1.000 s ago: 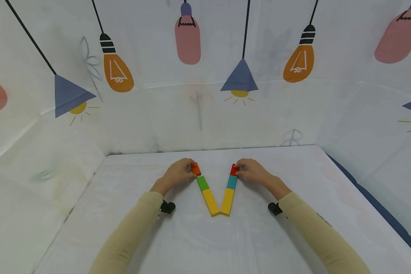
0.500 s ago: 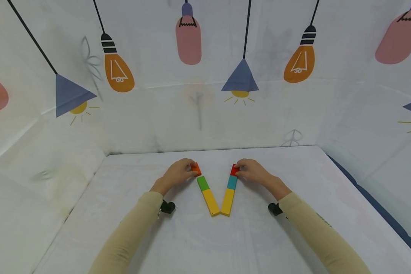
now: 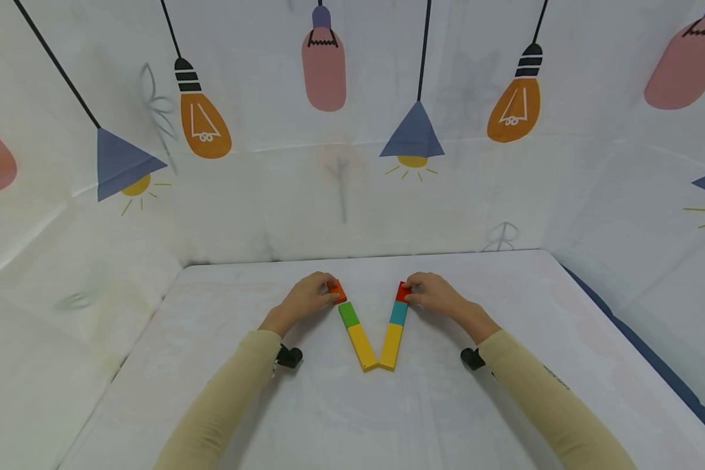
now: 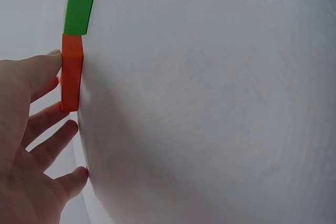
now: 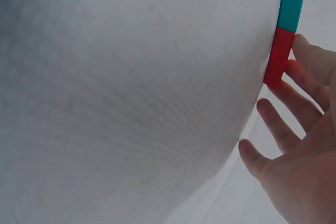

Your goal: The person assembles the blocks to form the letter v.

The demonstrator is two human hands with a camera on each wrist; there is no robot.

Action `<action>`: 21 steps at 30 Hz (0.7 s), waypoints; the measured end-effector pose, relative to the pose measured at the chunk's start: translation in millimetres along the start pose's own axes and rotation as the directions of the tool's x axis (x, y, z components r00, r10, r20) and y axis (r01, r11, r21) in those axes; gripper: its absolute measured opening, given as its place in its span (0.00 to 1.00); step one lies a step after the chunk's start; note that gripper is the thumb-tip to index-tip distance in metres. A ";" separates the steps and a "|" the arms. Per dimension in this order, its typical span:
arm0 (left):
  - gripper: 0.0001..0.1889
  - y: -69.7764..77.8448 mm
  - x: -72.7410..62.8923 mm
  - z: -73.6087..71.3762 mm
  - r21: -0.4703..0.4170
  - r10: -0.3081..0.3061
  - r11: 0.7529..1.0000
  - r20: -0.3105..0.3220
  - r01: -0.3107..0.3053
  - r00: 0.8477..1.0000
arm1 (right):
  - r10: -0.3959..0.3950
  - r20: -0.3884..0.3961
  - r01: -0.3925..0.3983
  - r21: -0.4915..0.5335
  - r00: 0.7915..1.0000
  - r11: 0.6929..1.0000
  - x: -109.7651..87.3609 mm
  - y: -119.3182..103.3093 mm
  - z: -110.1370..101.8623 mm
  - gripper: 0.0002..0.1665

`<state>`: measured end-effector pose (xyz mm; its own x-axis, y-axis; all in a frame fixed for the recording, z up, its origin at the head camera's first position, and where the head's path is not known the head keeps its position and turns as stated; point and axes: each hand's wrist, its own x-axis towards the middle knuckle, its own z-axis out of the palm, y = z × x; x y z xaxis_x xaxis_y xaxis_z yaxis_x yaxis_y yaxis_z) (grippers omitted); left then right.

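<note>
Two rows of coloured blocks form a V shape in the head view. At the upper left end, my left hand (image 3: 301, 301) pinches an orange block (image 4: 71, 74) between thumb and fingers. Its end meets the green block (image 4: 80, 6) in the left wrist view. A yellow block (image 3: 361, 348) continues that row downward. Opposite, my right hand (image 3: 438, 297) holds a red block (image 5: 279, 56) by its sides, in line with a teal block (image 5: 292, 1). Another yellow block (image 3: 390, 348) lies below the teal one, and the two yellow blocks meet at the bottom.
The blocks lie on a white-covered table (image 3: 388, 424). Behind it hangs a pale sheet (image 3: 282, 196) printed with lamps and bulbs. A dark blue strip (image 3: 652, 349) runs along the table's right side. Dark wrist devices (image 3: 289, 357) sit under both wrists.
The orange block in my left hand has shifted very slightly to the right. My right hand and the red block stay in place.
</note>
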<state>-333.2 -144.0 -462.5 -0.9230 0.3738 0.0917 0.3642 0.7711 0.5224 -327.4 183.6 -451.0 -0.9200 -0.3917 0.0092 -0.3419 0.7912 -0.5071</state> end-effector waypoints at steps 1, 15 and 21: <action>0.15 0.2 -0.1 0.0 0.004 0.007 1.000 0.000 -0.007 1.000 | 0.000 0.001 0.000 0.000 1.000 1.000 -0.1 0.0 0.2 0.19; 0.16 6.5 -3.4 0.2 0.012 0.001 1.000 0.009 -0.001 1.000 | -0.001 -0.001 0.001 0.010 1.000 1.000 -0.2 -1.0 -0.7 0.19; 0.16 8.8 -4.4 0.8 0.004 -0.002 1.000 0.013 0.002 1.000 | 0.002 -0.005 -0.002 0.015 1.000 1.000 -0.7 -1.0 -0.6 0.18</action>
<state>-325.9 -138.5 -459.0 -0.9220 0.3788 0.0796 0.3628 0.7741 0.5188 -326.5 183.3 -450.0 -0.9216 -0.3879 0.0122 -0.3372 0.7847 -0.5202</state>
